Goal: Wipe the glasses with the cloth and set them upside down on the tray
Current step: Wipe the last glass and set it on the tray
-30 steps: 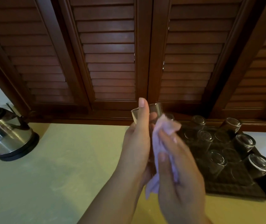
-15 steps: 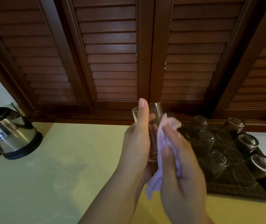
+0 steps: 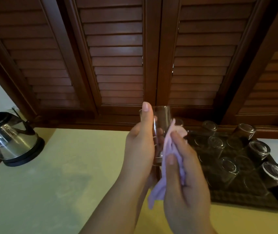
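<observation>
Glass (image 3: 162, 119) in left hand (image 3: 140, 146); right hand (image 3: 185, 179) presses cloth (image 3: 170, 146) on.

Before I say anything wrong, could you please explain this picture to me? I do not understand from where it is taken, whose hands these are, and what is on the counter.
There is no machine here. A person wears a camera on the head, so it looks forward and down at that person's own hands. The left hand grips a clear drinking glass. The right hand holds a pale lilac cloth against the side of the glass to wipe it. On the yellow-green counter, at the right, lies a dark tray with several glasses standing upside down. At the far left stands a steel electric kettle. Behind are brown louvred wooden doors.
</observation>
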The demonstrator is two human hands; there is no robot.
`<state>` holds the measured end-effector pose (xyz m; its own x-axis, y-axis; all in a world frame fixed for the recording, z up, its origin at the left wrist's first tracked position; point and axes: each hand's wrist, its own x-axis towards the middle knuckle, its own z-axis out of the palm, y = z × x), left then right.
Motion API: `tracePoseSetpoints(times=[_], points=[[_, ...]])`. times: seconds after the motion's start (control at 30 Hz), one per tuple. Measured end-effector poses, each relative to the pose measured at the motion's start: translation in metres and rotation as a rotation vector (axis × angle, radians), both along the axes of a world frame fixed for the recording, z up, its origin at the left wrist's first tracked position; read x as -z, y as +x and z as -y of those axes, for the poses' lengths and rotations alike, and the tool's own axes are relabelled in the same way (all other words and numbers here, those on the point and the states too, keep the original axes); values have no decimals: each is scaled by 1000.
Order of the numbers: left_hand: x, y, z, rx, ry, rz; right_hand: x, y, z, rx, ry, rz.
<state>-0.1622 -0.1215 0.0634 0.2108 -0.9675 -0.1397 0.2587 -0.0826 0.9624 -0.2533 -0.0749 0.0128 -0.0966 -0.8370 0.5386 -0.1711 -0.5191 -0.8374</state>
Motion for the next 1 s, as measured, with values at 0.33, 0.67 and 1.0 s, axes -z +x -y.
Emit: tracePoseSetpoints(times=[0.33,0.67,1.0], points=[[0,-8,-8,134,-27,-80,-34,-9,45,15,37,84],[7,4,-6,81,19,-124,-27,-5,47,101,-101,-68],[-1,12,3,18,-37,-42,1,12,11,137,-2,-101]])
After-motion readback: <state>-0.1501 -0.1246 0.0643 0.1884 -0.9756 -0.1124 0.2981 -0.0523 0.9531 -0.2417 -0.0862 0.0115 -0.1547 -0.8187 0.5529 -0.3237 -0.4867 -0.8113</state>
